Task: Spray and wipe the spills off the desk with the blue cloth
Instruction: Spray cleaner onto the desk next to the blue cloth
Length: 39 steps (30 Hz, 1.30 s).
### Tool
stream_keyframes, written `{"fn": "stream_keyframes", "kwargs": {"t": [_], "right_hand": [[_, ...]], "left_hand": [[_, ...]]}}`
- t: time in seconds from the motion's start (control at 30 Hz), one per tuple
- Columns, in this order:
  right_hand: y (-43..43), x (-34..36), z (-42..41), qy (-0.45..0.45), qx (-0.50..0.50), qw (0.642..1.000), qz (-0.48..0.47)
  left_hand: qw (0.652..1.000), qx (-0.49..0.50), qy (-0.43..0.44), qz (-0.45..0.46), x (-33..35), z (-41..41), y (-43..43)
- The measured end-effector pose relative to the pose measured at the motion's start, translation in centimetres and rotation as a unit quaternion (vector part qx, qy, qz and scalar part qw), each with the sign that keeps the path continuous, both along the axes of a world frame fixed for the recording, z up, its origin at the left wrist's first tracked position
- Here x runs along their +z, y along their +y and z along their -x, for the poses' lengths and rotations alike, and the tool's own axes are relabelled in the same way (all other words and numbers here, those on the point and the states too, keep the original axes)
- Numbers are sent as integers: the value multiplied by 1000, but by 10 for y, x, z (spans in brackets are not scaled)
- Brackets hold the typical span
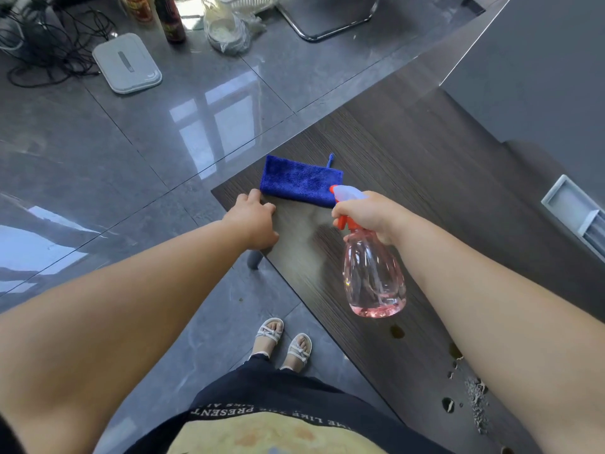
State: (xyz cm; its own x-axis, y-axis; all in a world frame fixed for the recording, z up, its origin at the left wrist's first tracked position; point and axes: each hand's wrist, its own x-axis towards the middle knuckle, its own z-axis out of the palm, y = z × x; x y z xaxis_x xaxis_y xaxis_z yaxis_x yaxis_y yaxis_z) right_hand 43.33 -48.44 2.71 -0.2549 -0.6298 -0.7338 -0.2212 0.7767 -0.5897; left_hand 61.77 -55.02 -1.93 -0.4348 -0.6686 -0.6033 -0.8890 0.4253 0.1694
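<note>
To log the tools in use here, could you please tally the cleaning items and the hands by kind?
blue cloth: 1
spray bottle: 1
hands: 2 (left hand, right hand)
Total: 4

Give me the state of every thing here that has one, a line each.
blue cloth, folded, flat on the desk, not held.
spray bottle, tilted, nearly empty, nozzle toward the cloth.
right hand, grips the bottle's neck, finger on the trigger.
left hand, rests on the desk edge beside the cloth; grip unclear.
desk, misted patch between the hands.
spills, dark spots and grey crumbs, unwiped.
</note>
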Motion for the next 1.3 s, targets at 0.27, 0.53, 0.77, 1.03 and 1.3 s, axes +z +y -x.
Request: {"fn": "stream_keyframes", "kwargs": {"t": [0.27, 0.53, 0.77, 1.03, 1.3], "right_hand": [[4, 5, 12, 25, -36, 998, 33], [1, 8, 20, 34, -43, 998, 31], [9, 4, 21, 14, -24, 1000, -3], [23, 21, 28, -14, -41, 997, 56], [4, 50, 66, 88, -84, 960, 250]], "left_hand": [[1000, 19, 5, -9, 1, 25, 15], [996, 88, 8, -24, 1, 36, 22], [997, 75, -12, -3, -3, 39, 30], [998, 51, -41, 18, -3, 43, 32], [997, 68, -34, 2, 4, 48, 31]]}}
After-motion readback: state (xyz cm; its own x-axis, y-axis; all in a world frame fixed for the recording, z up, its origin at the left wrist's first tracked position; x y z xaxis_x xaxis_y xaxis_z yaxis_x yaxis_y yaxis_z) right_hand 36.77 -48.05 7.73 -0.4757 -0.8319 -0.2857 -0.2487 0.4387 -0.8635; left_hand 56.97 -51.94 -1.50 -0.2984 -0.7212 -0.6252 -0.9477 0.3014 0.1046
